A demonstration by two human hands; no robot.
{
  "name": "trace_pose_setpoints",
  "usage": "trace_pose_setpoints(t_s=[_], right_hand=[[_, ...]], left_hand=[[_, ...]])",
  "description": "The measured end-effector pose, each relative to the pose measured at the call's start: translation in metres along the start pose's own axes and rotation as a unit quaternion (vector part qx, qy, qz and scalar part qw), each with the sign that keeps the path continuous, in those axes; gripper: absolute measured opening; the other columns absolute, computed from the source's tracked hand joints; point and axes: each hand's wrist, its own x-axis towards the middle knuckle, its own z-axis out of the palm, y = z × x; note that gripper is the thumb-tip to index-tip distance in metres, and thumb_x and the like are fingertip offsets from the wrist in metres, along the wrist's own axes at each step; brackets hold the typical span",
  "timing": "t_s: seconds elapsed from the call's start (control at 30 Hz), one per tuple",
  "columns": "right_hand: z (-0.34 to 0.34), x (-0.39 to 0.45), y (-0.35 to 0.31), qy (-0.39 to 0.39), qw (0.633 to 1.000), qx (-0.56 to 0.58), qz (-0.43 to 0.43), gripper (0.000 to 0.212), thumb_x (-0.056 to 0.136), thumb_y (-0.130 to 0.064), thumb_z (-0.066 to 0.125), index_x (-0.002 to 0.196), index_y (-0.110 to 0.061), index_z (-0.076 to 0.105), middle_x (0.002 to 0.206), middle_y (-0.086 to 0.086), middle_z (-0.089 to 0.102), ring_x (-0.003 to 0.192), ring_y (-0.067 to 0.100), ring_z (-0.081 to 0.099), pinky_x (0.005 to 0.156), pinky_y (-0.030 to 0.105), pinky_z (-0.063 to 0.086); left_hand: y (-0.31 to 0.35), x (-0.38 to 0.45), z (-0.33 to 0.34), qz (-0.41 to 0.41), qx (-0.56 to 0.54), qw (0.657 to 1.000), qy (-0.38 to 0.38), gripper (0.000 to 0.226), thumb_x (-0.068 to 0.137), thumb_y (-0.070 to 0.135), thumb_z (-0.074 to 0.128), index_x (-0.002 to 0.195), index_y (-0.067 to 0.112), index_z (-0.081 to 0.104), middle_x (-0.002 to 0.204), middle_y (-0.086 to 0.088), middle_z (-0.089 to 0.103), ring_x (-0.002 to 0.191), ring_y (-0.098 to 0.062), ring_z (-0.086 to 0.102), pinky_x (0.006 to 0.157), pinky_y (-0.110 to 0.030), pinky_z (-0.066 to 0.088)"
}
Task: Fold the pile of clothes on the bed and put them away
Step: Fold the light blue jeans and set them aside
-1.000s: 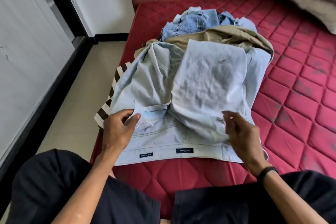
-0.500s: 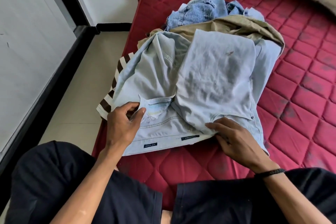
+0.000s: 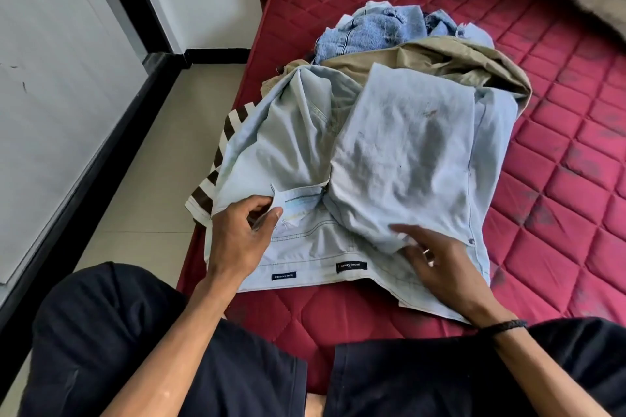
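Folding step under way: pale jeans (image 3: 389, 159) spread atop pile on bed (image 3: 559, 179), left hand (image 3: 242, 234) pinching fly flap, right hand (image 3: 440, 267) apparently flat on waistband, holding nothing; next: square legs, then fold over.

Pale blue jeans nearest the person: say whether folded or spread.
Partly folded: one leg of the pale blue jeans is doubled back toward the waistband, the other bunched; left hand pinches the fly.
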Motion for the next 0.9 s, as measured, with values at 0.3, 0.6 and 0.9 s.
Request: trace_pose_setpoints(t_s=[0.3,0.6,0.9], right_hand=[[0.010,-0.008,-0.001,0.066,0.994,-0.081,0.023,0.056,0.089,-0.021,0.078,0.139,-0.033,0.057,0.119,-0.007,0.060,0.097,0.012,0.064,0.086,0.035,0.055],[0.047,-0.004,-0.023,-0.019,0.981,-0.095,-0.171,0.035,0.095,-0.011,0.067,0.126,-0.026,0.069,0.121,-0.011,0.063,0.102,0.013,0.066,0.081,0.035,0.057],[0.078,0.007,-0.053,-0.081,0.927,-0.214,-0.299,0.021,0.096,-0.017,0.059,0.114,-0.027,0.066,0.104,-0.006,0.057,0.088,0.019,0.060,0.055,0.033,0.047]], left_hand=[[0.014,-0.005,-0.007,0.185,0.091,0.969,0.139,0.010,0.097,0.014,0.072,0.102,0.005,0.070,0.095,0.002,0.067,0.088,-0.015,0.057,0.080,-0.025,0.046],[0.004,-0.013,0.010,0.097,-0.028,0.973,-0.206,0.015,0.100,0.033,0.066,0.110,0.024,0.072,0.107,0.016,0.072,0.102,-0.006,0.067,0.085,-0.028,0.054],[0.003,-0.006,0.006,-0.116,-0.271,0.920,-0.259,0.021,0.102,0.014,0.061,0.116,0.004,0.073,0.113,-0.010,0.076,0.111,-0.009,0.070,0.092,-0.016,0.050]])
